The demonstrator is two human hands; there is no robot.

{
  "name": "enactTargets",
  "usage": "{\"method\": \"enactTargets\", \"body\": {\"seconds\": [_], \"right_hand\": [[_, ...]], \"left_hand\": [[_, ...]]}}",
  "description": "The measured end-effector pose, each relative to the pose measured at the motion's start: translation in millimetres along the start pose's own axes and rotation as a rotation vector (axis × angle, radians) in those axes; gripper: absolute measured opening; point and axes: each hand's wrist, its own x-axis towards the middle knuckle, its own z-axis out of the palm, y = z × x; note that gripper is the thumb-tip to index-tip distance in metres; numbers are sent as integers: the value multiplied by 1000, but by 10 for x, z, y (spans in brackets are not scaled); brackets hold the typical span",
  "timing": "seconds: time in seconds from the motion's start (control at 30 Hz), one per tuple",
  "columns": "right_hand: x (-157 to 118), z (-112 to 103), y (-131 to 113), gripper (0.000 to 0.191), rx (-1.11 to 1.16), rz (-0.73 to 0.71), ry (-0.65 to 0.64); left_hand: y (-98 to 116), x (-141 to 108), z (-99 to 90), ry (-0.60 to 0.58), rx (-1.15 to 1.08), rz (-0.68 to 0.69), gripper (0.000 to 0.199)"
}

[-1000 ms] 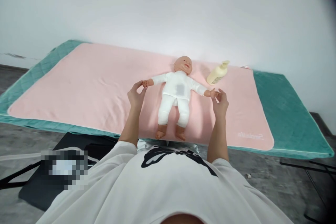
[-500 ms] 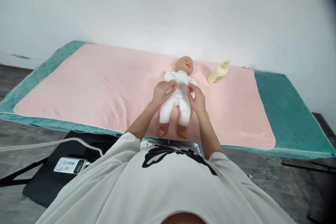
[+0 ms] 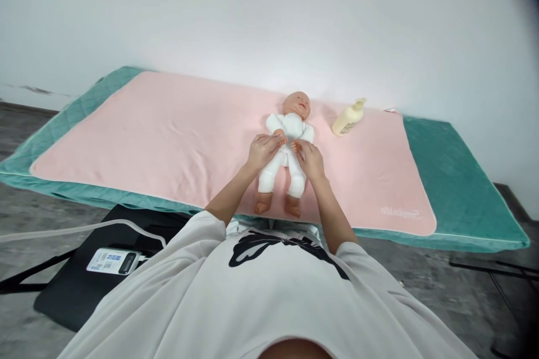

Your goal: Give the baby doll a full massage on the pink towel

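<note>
- Bald plastic baby doll in white clothes, frame centre: arms now folded over belly, earlier outstretched.
- Right hand, left hand: moved inward, fingers pinching doll's hands.
- Cream plastic pump bottle, right of centre: unmoved.

A plain indoor room, perhaps a practice or training room.
From here I see a pale wall, scuffed low down at the left, meeting a mottled grey floor. Against it stands a long padded bed in green, quilted at one end, with a pink mat spread on top. On the mat are a doll in white and a pump bottle. Thin dark metal legs show at the right, though dimly, so they may be the bed's. A black seat carries a cabled device.
</note>
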Motion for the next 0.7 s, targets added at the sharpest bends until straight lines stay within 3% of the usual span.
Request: {"method": "enactTargets", "body": {"seconds": [0.27, 0.47, 0.7], "right_hand": [[-96, -352, 287, 42, 110, 146, 227], [-332, -507, 693, 53, 152, 323, 314], [-631, -439, 1088, 57, 150, 497, 272]], "left_hand": [[-122, -69, -299, 231, 14, -247, 32], [-360, -215, -534, 232, 19, -429, 44], [-578, -412, -551, 223, 2, -650, 43]]}}
